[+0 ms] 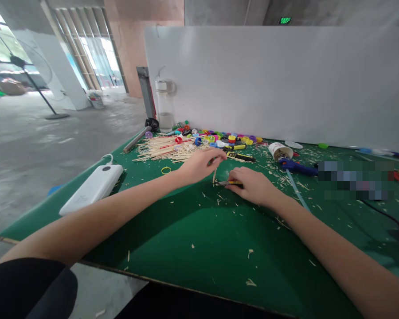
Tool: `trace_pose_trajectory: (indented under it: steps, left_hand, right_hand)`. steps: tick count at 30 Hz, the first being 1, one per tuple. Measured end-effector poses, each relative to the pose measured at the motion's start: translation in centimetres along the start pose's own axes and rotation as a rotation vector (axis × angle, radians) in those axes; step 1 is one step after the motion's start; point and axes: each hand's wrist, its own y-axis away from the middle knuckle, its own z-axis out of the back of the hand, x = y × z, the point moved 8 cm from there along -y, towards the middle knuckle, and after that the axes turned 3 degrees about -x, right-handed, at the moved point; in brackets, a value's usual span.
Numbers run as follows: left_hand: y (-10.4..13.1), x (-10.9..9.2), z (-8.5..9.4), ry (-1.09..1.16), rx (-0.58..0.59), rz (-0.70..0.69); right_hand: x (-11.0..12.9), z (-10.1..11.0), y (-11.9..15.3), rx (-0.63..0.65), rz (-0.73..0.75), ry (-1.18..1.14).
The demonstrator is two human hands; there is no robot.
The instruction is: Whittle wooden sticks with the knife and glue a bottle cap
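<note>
The left hand (202, 164) pinches 1 thin wooden stick (214, 175) near its top end, held upright with its lower tip on the green worktop (199, 230). The right hand (251, 185) is closed round a small yellow-and-black cutter (231, 182) whose tip meets the stick near its base. The stick looks very light, stiff yet easy to snap, so a hold close to the cut seems wise. Beyond lie a stick pile (161, 149), coloured caps (219, 137), a blue glue gun (295, 167) and a white power bank (93, 188)
</note>
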Motion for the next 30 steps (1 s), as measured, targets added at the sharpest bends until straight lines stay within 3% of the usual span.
trace_pose_trajectory:
  steps: [9,16,24,30]
  left_hand:
    - [-0.2,-0.2,0.3,-0.061,0.016,-0.031]
    - [-0.2,-1.0,0.3,0.029,0.064,-0.045]
    - [-0.4,-1.7,1.1,0.019,-0.003,-0.087]
    - [-0.3,-1.2,0.7,0.018,0.036,-0.003]
  right_hand:
    - [0.0,-0.1,0.2,-0.014,0.01,0.024]
    - [0.1,0.0,0.1,-0.004,-0.001,0.025]
    - [0.2,0.0,0.2,-0.014,0.007,0.042]
    - [0.1,-0.1,0.2,-0.017,0.009,0.042]
